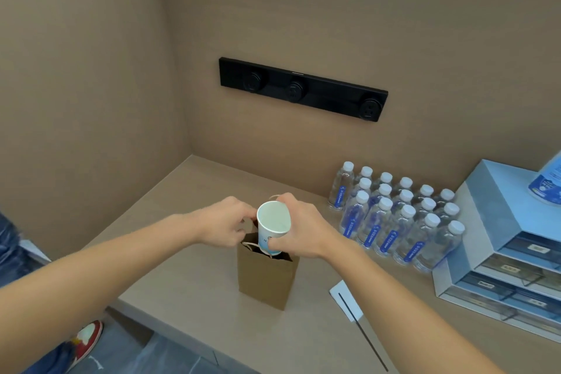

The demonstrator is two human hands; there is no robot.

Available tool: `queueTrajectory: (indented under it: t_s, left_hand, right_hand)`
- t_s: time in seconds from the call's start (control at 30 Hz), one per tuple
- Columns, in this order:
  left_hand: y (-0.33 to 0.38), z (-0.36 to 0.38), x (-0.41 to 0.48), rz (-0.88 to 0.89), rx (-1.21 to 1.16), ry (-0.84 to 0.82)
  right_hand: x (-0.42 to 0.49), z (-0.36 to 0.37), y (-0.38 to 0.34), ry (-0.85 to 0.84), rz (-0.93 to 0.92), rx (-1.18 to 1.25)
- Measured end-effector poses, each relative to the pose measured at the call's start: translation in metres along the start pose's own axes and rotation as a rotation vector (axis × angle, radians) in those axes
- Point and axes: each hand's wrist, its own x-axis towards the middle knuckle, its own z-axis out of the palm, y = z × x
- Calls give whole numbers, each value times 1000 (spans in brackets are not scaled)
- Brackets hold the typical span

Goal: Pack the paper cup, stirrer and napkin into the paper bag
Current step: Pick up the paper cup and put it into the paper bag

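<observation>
A brown paper bag stands upright on the counter with its mouth open. My right hand grips a white paper cup with blue print, tilted toward me, its base dipped into the bag's mouth. My left hand pinches the bag's upper left edge by the white cord handle. A white napkin lies flat on the counter to the right of the bag. A thin dark stirrer lies across the napkin and runs toward the counter's front edge.
Several water bottles stand in rows right of the bag. A blue-grey drawer unit sits at the far right. A black socket strip is on the back wall. The counter's front edge drops to the floor at lower left.
</observation>
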Motion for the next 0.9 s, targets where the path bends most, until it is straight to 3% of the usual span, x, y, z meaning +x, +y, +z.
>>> queueTrajectory:
  t_s: [0.27,0.4,0.57,0.73,0.8,0.9]
  left_hand:
    - [-25,-3,25,320,629,-294]
    - [-28,-3,37,462,816,-269]
    - [-28,3,43,419,676,-402]
    - [-27,2,51,430,734,-466]
    - [-28,4,55,364,673,-455]
    - [-31,3,57,451,603,-388]
  right_hand:
    - [4,3,4,40,62,-30]
    - [6,0,1,45,94,3]
    - [8,1,0,34,115,14]
    - [8,2,1,40,145,14]
    - [8,1,0,44,153,1]
    - [7,1,1,38,164,-12]
